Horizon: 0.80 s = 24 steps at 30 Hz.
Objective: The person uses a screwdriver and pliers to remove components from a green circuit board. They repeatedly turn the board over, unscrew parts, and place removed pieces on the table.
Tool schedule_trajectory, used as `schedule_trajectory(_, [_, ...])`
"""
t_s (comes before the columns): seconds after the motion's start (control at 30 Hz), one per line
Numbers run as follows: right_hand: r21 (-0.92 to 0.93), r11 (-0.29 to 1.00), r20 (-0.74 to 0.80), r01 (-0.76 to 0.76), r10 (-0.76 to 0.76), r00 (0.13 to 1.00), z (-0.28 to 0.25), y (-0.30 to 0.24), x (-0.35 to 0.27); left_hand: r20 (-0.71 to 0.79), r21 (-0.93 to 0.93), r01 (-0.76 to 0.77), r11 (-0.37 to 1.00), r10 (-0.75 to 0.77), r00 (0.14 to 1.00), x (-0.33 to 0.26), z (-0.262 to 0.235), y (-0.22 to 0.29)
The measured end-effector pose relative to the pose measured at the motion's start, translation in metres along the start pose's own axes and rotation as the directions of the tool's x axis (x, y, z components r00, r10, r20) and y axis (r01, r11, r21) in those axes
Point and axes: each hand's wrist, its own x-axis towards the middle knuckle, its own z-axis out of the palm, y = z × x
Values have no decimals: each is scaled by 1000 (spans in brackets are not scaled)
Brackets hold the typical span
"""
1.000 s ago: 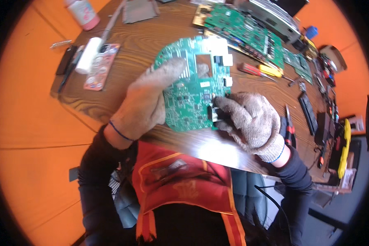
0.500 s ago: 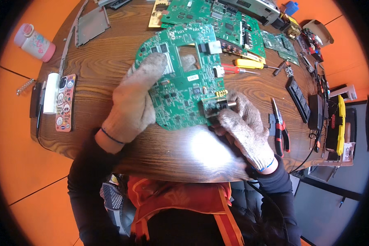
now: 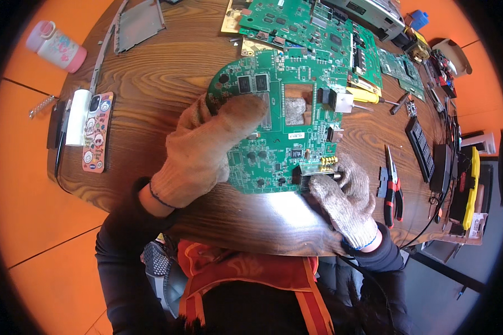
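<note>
A green circuit board [image 3: 271,142] with a rounded left side is held up over the table. My left hand [image 3: 198,148], in a knitted work glove, grips its left part, thumb on the front face. Gloved fingertips show behind the board through its rectangular cutout. My right hand [image 3: 346,204], gloved too, is closed on the board's lower right corner, at a dark connector block [image 3: 309,177] beside yellow jacks [image 3: 328,161]. A silver-white socket [image 3: 344,101] sits on the board's right edge. Some right-hand fingers are hidden under the board.
More green boards [image 3: 296,25] lie at the back. To the right are a yellow screwdriver [image 3: 363,95], red-handled pliers [image 3: 393,192] and a black remote-like strip [image 3: 420,142]. At the left stand a bottle [image 3: 56,47] and a phone in a patterned case [image 3: 99,131].
The view has shifted, and the board with both hands sits further right and lower in it. The board is turned a little, and it now covers the red screwdriver.
</note>
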Motion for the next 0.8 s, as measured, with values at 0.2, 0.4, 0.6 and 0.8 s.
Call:
schedule_trajectory(0.2, [-1,999,-54,32,-32,998,2,4,-2,-12,66,-31,997,32,999,1,-1,-3])
schedule_trajectory(0.4, [222,975,-36,-22,30,999,4,7,-5,-147,-131,-100,986,80,986,15,-8,-7])
schedule_trajectory(0.6, [188,980,-42,-72,81,996,2,6,-6,-65,-179,-160,971,150,987,14,-9,-10])
schedule_trajectory(0.8, [214,977,-36,-1,9,999,3,10,-5,-138,-49,-173,984,165,977,16,-13,-11])
